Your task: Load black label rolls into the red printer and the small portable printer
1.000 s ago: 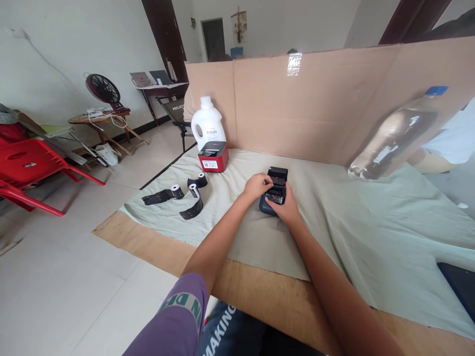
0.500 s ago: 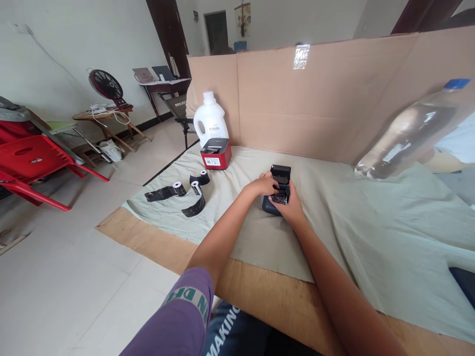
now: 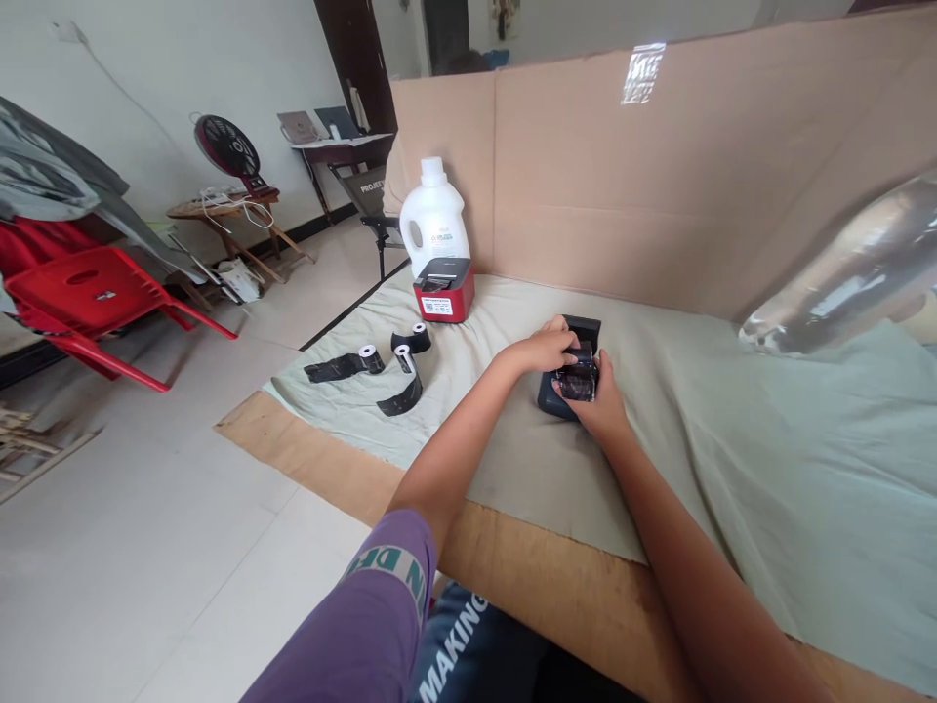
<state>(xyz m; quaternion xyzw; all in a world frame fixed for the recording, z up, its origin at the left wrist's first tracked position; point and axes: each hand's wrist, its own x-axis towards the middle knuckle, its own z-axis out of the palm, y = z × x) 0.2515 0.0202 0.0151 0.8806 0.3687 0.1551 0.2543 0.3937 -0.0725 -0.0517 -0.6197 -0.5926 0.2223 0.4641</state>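
A small dark portable printer (image 3: pixel 556 402) stands on the cloth before me, its black lid (image 3: pixel 586 330) raised at the back. Between my hands, over the printer's opening, is a black paper roll (image 3: pixel 579 379) with a glossy loose end. My left hand (image 3: pixel 548 350) has its fingers closed on the roll's upper left side. From the right, my right hand (image 3: pixel 606 408) wraps around the roll's lower part, the thumb on its left edge. My fingers hide much of the printer's inside, so I cannot tell how deep the roll sits.
Several black paper rolls (image 3: pixel 370 359) lie partly unwound at the left. Behind them are a red-and-black box-shaped device (image 3: pixel 445 293) and a white jug (image 3: pixel 437 220). A cardboard wall (image 3: pixel 586 176) closes the back. A large clear bottle (image 3: pixel 841 264) leans at the right.
My view has shifted, so the scene sits further right and down. The black roll shows more clearly between my hands, and my left fingers now lie over its top.
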